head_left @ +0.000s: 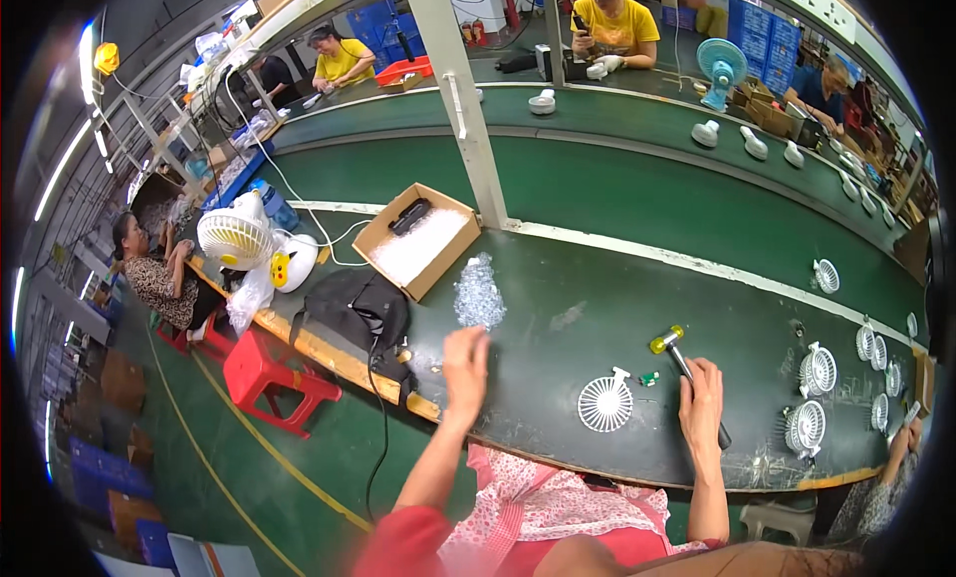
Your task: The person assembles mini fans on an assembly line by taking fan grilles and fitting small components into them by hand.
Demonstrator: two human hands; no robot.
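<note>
Right hand (700,398) gripping mallet (680,358), fan grille (605,403) alongside

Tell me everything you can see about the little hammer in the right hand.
The hammer is small, with a yellow and clear-looking head at its upper left end and a dark, slim handle running down to the right. It lies slanted, low over the dark green bench top; whether it rests on it is unclear. The right hand wraps around the handle's middle, so the handle's end pokes out below the hand. A white round fan grille lies just left of it, apart.

Fan assembly factory, green conveyor line (637,194), seated workers (615,29)
</note>
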